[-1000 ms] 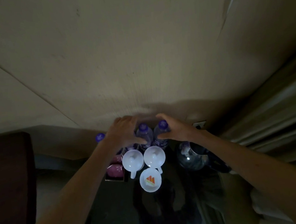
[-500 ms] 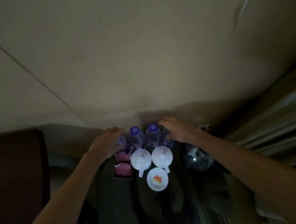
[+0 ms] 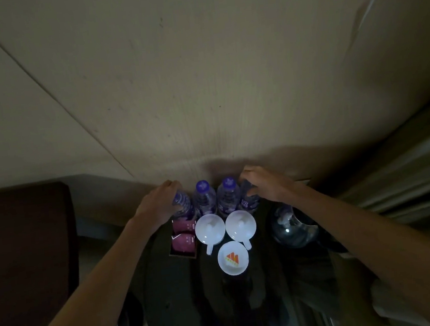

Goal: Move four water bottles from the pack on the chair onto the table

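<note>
While the dark counter (image 3: 175, 299) keeps its front crowded, four bottles stand upright in a row behind the two white cups (image 3: 210, 228), probably for stability against the wall. The left hand (image 3: 157, 206) wraps the leftmost bottle (image 3: 182, 204); the right hand (image 3: 266, 186) wraps the rightmost bottle (image 3: 249, 201), squaring the row.

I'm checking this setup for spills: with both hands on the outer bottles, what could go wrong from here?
The four bottles stand packed in a row, so nudging the leftmost bottle or rightmost bottle could topple the middle ones. The two white cups sit right in front and could be struck. Dim light makes placement harder to judge.
</note>
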The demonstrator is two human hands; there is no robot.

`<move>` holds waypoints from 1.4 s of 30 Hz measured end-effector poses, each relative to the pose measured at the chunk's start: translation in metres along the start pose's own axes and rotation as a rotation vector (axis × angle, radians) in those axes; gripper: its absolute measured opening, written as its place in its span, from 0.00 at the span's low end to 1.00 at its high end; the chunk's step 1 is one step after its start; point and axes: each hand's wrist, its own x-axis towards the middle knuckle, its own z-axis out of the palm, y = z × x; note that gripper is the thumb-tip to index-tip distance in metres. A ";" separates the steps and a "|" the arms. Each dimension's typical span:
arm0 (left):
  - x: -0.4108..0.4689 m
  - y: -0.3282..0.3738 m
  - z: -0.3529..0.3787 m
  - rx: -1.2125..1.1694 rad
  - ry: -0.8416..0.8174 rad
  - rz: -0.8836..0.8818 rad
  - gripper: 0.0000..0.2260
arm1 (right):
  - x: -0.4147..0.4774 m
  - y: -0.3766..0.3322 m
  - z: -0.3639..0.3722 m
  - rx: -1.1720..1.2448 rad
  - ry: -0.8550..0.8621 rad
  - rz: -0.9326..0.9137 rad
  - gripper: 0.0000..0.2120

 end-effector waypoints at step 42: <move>-0.010 -0.001 -0.025 -0.065 0.031 0.025 0.23 | -0.019 -0.030 -0.016 0.094 0.126 0.094 0.20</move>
